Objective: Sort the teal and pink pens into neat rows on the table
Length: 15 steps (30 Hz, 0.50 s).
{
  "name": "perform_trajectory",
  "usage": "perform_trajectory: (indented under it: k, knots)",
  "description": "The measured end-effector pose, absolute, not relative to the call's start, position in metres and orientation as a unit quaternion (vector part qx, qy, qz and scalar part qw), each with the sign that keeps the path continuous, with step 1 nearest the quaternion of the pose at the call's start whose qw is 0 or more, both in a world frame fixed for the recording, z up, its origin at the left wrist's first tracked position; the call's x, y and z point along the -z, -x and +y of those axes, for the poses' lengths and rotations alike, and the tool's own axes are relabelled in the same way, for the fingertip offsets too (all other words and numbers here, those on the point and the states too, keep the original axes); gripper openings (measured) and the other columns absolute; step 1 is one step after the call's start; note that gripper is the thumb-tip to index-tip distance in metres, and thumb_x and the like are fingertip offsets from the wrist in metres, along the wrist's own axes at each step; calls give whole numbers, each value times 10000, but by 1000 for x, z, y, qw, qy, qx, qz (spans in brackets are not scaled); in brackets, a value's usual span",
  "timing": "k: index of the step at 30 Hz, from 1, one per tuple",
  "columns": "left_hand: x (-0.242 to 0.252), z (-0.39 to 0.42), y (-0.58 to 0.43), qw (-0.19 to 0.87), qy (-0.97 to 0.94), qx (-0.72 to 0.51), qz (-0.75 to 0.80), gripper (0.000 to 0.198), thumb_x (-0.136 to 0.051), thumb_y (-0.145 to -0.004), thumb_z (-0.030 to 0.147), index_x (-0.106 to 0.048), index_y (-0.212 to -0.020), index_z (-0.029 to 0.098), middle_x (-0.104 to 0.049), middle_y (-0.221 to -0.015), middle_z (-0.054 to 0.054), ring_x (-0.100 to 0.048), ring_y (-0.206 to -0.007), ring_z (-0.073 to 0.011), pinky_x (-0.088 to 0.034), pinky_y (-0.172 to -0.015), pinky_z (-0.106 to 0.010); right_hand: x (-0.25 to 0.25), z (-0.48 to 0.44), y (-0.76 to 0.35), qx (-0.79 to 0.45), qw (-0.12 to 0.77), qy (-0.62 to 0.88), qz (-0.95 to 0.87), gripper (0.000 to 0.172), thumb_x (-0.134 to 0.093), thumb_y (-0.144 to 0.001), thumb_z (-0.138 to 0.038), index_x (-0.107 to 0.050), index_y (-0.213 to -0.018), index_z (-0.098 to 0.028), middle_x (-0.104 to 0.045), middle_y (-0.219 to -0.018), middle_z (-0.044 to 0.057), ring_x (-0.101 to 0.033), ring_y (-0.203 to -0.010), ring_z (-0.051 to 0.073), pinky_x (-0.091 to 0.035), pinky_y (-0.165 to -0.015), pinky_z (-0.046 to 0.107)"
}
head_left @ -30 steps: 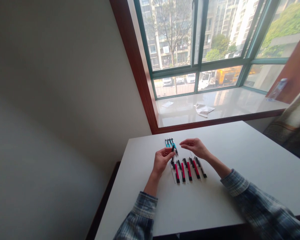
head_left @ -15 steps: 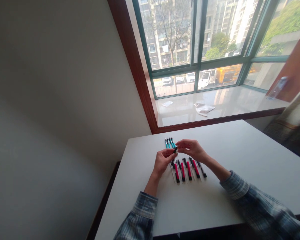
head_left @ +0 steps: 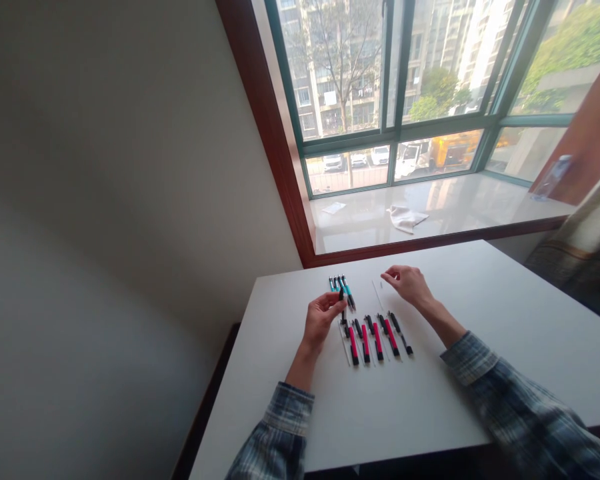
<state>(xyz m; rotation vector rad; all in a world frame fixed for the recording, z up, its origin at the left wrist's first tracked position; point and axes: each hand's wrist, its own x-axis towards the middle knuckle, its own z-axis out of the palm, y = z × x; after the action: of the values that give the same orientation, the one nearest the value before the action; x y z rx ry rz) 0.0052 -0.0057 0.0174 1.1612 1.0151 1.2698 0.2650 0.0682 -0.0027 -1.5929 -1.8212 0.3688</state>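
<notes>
My left hand [head_left: 321, 317] pinches a small dark pen part [head_left: 341, 297] upright above a row of pens. Several red-and-black pens [head_left: 373, 337] lie side by side on the white table [head_left: 430, 393] just in front of that hand. A few teal pens [head_left: 341, 285] lie behind it. My right hand [head_left: 409, 283] hovers to the right of the teal pens, fingers curled in a pinch near a thin clear strip [head_left: 377, 293] on the table. Whether anything sits between those fingers is too small to see.
A wide window sill [head_left: 455, 213] runs behind the table, with a crumpled white cloth [head_left: 405, 219] and a small paper [head_left: 335, 208] on it. A clear bottle [head_left: 550, 179] stands at the far right. A plain wall lies to the left.
My right hand has drawn away from the left hand, moving right and back towards the window. The left hand has stayed put with the dark part.
</notes>
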Motion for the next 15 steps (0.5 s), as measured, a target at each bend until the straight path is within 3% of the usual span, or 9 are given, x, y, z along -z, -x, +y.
perform_trajectory:
  k: [5, 10, 15]
  knots:
    - [-18, -7, -5, 535, -478, -549, 428, 314, -886, -691, 360, -793, -914, 160, -770, -910, -82, -669, -839, -208, -512, -824, -322, 13, 78, -262, -110, 229, 642, -724, 285, -665, -909, -423, -768, -853, -164, -782, -872, 117, -718, -781, 239, -525, -724, 334]
    - [-19, -8, -5, 537, -469, -556, 427, 319, -891, -682, 362, -792, -909, 161, -765, -908, -76, -653, -826, -197, -499, -819, -317, 4, 76, -253, -66, 227, 653, -720, 271, -657, -920, -419, -767, -916, -172, -773, -902, 131, -716, -812, 251, -532, -741, 349]
    - [-20, -6, -4, 538, -466, -556, 428, 299, -886, -694, 353, -795, -911, 168, -768, -906, -71, -654, -824, -197, -503, -817, -323, 1, 63, -242, -60, 215, 643, -733, 232, -748, -846, -417, -760, -736, -213, -741, -759, 129, -696, -744, 256, -542, -660, 351]
